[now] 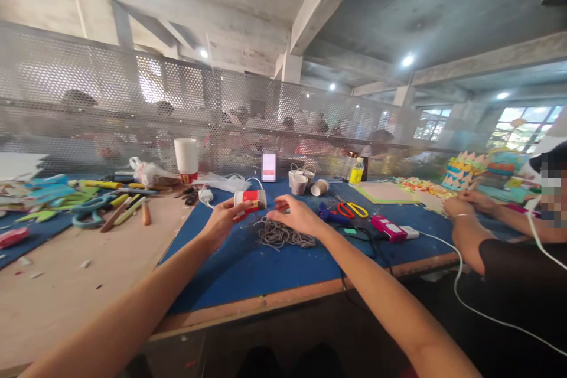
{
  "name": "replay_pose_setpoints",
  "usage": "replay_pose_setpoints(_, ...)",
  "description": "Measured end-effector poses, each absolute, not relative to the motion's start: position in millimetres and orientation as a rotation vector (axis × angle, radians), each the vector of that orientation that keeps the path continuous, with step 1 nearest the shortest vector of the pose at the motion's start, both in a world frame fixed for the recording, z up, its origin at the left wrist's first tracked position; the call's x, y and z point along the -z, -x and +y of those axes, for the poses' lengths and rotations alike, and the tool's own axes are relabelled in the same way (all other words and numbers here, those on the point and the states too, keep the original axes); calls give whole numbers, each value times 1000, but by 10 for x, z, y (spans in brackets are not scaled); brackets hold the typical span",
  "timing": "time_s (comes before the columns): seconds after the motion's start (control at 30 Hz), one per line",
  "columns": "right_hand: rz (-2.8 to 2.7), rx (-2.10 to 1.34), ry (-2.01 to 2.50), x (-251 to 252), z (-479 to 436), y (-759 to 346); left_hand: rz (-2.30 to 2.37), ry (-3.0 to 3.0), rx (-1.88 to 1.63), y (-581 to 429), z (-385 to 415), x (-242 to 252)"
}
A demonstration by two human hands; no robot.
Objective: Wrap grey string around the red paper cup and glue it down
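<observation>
My left hand is closed around a red and white paper cup. The cup lies on its side in the air, and a greyish band, perhaps wound cord, circles its right end. Just to the right, my right hand hovers with curved fingers apart; no held thing shows in it. Beneath that hand a loose heap of grey cord rests on the blue mat. Whether a strand runs from the heap to the cup is too small to tell.
Behind stand a phone, cord-covered cups and a stack of white cups. Scissors, a blue glue gun and a magenta box lie right. Tools lie left. Another person's arm works at right.
</observation>
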State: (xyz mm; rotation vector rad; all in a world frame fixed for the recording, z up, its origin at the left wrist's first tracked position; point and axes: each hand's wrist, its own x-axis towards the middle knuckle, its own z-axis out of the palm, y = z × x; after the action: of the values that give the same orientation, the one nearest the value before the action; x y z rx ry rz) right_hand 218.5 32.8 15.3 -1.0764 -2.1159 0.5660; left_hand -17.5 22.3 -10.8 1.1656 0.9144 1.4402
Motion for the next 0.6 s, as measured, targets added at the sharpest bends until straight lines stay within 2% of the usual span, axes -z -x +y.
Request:
replay_pose_setpoints(0.13,-2065,-573,1085,-68,384,-1845,936,-1180,-1452,190,227,116)
replay_pose_setpoints(0.3,-1975,-490,998,-39,439,-1935,1000,-1221,-1436,166,220,128)
replay_pose_setpoints(0.6,-1981,-187,761,-107,462,-2059,1011,-1317,-1352,107,187,146)
